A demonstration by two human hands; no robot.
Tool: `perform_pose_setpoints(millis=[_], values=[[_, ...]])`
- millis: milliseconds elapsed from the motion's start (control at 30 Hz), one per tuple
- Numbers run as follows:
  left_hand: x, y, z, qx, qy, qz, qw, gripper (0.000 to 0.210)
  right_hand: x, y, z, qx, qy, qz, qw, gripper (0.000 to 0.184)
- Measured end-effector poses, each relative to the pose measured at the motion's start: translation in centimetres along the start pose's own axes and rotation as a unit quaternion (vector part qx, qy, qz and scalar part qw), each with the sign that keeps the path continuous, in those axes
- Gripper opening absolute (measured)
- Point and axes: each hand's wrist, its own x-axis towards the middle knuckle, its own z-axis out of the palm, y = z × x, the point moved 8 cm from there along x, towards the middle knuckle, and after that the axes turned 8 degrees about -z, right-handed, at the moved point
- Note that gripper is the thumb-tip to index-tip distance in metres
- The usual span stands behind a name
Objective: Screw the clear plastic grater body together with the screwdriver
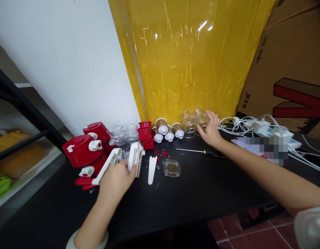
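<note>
My left hand (115, 178) is closed around the lower end of a white plastic housing (135, 155), thumb in front. A second long white piece (109, 164) lies just beside that hand, near a red handle (86, 183). My right hand (211, 129) is open, fingers apart, at the stacked clear plastic cups (190, 119) by the yellow sheet; whether it touches them I cannot tell. Between the hands lie a flat white tapered part (152, 169), a clear plastic base plate (172, 168), small red pieces (164, 154) and scattered screws.
Red drum-shaped bodies (80, 150) stand at the left, with clear cups (130, 128) and red hoppers (144, 133) behind. Several metal grater drums (177, 129) stand at the back. A screwdriver (193, 151) lies under my right forearm. White cables and chargers (261, 125) crowd the right.
</note>
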Motion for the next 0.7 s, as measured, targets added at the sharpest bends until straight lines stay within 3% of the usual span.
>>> perform_pose_setpoints(millis=[67,133,200,267,467,600,700], values=[[0.4,0.7,-0.1,0.006,-0.004,0.003,1.000,0.041,-0.7,-7.1,0.2,0.045,-0.070,-0.122,0.989,0.045],[0.8,1.5,-0.1,0.016,-0.012,0.004,1.000,0.041,-3.1,-14.4,2.0,0.093,-0.215,-0.252,0.939,0.027],[1.0,2.2,-0.1,0.030,-0.012,0.004,0.999,0.041,-6.0,-19.9,3.6,0.090,-0.314,-0.349,0.878,0.021],[1.2,2.7,-0.1,0.034,-0.009,0.007,0.999,0.041,-7.6,-23.2,4.8,0.071,-0.343,-0.400,0.847,0.023],[0.7,2.9,-0.5,0.019,0.021,0.010,1.000,0.045,-6.8,-26.5,7.3,0.041,-0.355,-0.378,0.854,0.018],[-1.2,3.0,-1.7,0.014,0.079,0.025,0.996,0.042,-7.1,-26.3,8.0,0.052,-0.401,-0.358,0.842,0.014],[-2.4,3.6,-1.6,0.022,0.093,0.067,0.993,0.034,-7.0,-24.9,7.4,0.064,-0.397,-0.334,0.853,0.019]])
